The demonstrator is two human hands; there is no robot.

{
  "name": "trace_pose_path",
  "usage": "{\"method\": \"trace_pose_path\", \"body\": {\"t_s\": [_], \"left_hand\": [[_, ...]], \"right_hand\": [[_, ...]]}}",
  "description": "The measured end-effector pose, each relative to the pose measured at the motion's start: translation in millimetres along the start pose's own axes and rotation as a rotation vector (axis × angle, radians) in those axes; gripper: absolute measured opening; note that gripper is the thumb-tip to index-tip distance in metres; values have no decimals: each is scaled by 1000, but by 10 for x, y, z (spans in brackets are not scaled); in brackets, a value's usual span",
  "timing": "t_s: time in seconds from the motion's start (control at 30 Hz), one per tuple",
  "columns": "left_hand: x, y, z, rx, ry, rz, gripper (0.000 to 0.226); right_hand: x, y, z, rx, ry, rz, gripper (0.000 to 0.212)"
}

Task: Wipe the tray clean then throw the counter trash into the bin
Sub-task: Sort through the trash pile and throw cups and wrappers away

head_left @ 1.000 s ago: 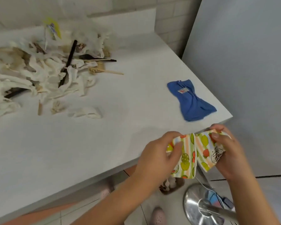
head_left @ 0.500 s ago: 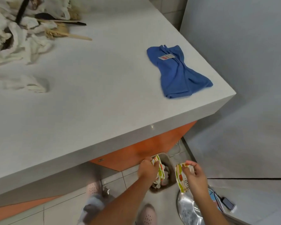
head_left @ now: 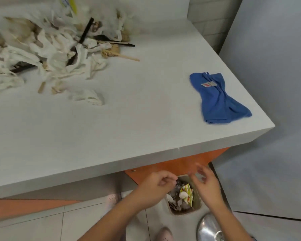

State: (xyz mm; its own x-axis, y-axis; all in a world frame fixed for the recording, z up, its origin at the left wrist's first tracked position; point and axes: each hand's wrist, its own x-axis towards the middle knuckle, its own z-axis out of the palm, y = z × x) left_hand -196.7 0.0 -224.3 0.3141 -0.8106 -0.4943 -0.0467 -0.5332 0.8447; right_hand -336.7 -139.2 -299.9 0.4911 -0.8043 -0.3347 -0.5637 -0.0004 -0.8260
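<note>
Trash pile [head_left: 56,47] lies far left on the counter [head_left: 129,119], cloth [head_left: 219,98] right (bin [head_left: 197,204] on floor below).

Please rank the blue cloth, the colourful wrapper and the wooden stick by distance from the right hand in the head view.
1. Colourful wrapper: in the bin, just left of the right hand.
2. Blue cloth: counter's right corner.
3. Wooden stick: far back, beside the trash pile.

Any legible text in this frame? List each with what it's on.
No text can be read in this frame.
Small white tag with a red mark on the crumpled blue cloth: print too small to read.
Fruit-patterned paper wrapper in the small floor bin: only coloured shapes, no lettering legible.
Yellow packet atop the pile of crumpled white tissue trash: blurred, unreadable.
</note>
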Motion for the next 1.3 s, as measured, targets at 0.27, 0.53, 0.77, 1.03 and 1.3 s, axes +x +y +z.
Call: {"method": "trace_pose_path", "body": {"t_s": [0.27,0.53,0.77,1.03,1.3], "left_hand": [[-1092,1190,-1506,-242,249,170,20],[-998,1016,-3189,-274,664,138,12],[-790,386,-4382,101,1059,9,13],[-716,-90,-4763,695,1148,-179,73],[-598,-232,-4734,789,1176,-22,37]], "right_hand": [[-515,-2200,-216,210,-260,-314,11],[126,-3748,1015,-159,-203,-605,16],[584,-3598,2209,-813,-11,-771,43],[687,-3872,2433,-443,131,-812,19],[1018,-4257,2552,-650,267,-596,68]]}}
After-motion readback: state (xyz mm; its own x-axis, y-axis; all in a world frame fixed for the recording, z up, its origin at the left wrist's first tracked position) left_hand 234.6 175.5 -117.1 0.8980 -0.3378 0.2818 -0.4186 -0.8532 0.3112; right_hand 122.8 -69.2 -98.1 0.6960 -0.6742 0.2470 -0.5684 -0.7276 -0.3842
